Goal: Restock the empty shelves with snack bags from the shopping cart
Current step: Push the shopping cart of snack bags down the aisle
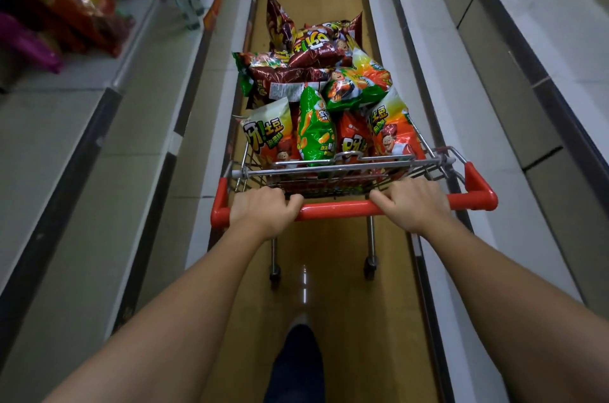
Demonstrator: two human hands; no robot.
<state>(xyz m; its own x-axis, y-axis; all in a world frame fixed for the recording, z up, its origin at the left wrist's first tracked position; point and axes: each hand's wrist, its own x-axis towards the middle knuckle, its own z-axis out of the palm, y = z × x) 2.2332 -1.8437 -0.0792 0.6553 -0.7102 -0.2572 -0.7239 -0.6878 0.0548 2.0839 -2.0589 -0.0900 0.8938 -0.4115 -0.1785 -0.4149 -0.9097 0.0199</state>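
Red plastic cart handle (pixel 339 209) is gripped by the left hand (pixel 263 210) and right hand (pixel 412 203), fingers curled over it. Green, orange and maroon foil snack bags (pixel 324 96) are heaped in the wire shopping cart basket (pixel 431 168), up to its rim.

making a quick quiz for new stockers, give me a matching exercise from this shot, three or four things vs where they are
Things:
1. left hand
2. green snack bag
3. dark red snack bags
4. red and purple bags

Places:
A. far end of the cart
B. shelf at upper left
C. on the red cart handle
D. upright near the cart's handle end

Pairs: 1-C, 2-D, 3-A, 4-B
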